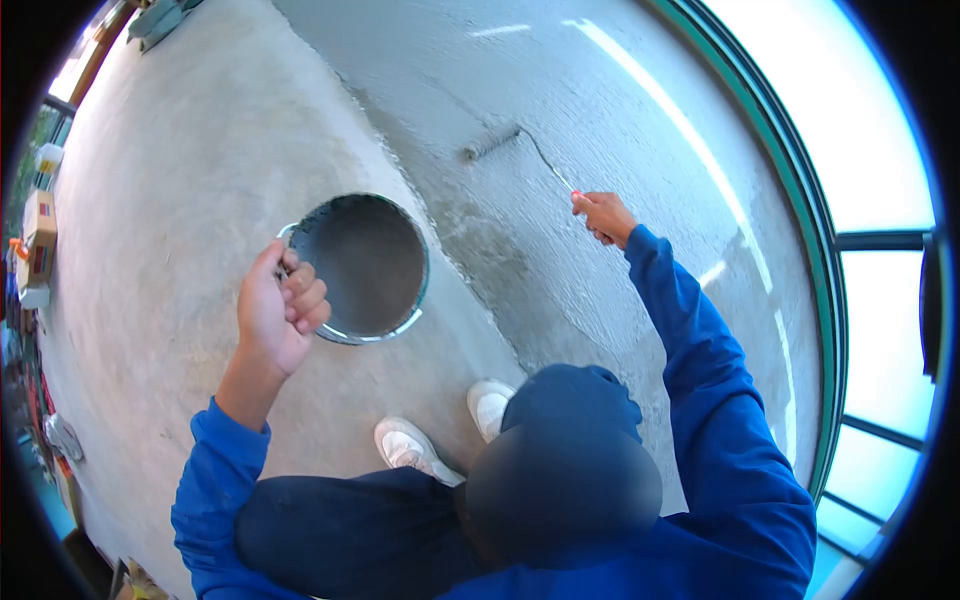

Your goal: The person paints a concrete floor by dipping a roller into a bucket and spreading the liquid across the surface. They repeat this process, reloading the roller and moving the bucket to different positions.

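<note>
A round bucket point(362, 265) of grey liquid hangs over the dry floor from its handle, and my left hand point(285, 308) is closed round that handle at the bucket's left side. My right hand point(605, 217) grips the red handle point(576, 194) of a paint roller. The roller's bent wire frame reaches up and left to its grey sleeve point(492, 144), which lies on the wet grey coating point(560, 80). A ragged edge divides this shiny coating from the paler floor point(200, 170).
My white shoes point(408, 443) stand on the floor below the bucket. A green window frame point(815, 270) curves along the right side. Boxes point(38, 240) and assorted items line the far left. A grey-green bundle point(160, 22) lies at the upper left.
</note>
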### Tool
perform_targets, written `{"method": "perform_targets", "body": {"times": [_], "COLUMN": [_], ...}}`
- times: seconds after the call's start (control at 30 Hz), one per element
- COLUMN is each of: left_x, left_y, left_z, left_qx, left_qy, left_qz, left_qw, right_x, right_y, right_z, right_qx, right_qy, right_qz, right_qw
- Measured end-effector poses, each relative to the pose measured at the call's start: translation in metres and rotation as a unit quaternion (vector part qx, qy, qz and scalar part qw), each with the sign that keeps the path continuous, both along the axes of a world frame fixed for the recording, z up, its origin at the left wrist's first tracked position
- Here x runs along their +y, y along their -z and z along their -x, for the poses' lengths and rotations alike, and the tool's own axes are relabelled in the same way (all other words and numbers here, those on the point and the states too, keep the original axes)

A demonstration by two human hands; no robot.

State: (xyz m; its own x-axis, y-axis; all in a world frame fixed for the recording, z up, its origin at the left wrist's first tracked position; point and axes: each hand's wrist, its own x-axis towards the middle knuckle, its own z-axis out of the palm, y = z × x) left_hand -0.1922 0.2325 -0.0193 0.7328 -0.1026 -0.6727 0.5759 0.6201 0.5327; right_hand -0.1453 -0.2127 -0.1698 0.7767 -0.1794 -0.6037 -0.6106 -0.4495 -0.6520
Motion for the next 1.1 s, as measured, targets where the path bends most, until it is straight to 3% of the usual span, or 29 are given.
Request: {"method": "perform_targets", "body": {"times": [0.37,0.57,0.67,0.8,0.93,1.0,1.1], "left_x": [0.008,0.012,0.012,0.009,0.009,0.006,0.004], "left_y": [0.004,0.006,0.004,0.006,0.006,0.006,0.008], "left_z": [-0.009,-0.010,-0.010,-0.007,-0.004,-0.002,-0.002], "left_qx": [0.006,-0.006,-0.008,0.003,-0.009,-0.011,-0.017], "left_qy": [0.052,0.074,0.068,0.051,0.038,0.029,0.020], "left_qz": [0.043,0.026,0.020,0.014,0.006,0.000,-0.032], "left_qw": [0.998,0.997,0.997,0.999,0.999,1.000,0.999], "right_x": [0.116,0.160,0.182,0.138,0.048,0.004,-0.040], "right_y": [0.014,0.002,0.004,0.021,0.018,0.007,-0.018], "right_z": [-0.231,-0.299,-0.293,-0.242,-0.133,-0.069,0.021], "right_qx": [-0.026,-0.045,-0.028,-0.041,-0.028,0.017,0.073], "right_qy": [-0.039,-0.078,-0.034,-0.118,-0.144,-0.093,-0.057], "right_qz": [0.026,-0.068,-0.037,-0.014,0.025,-0.020,0.023], "right_qw": [0.999,0.994,0.998,0.992,0.989,0.995,0.995]}}
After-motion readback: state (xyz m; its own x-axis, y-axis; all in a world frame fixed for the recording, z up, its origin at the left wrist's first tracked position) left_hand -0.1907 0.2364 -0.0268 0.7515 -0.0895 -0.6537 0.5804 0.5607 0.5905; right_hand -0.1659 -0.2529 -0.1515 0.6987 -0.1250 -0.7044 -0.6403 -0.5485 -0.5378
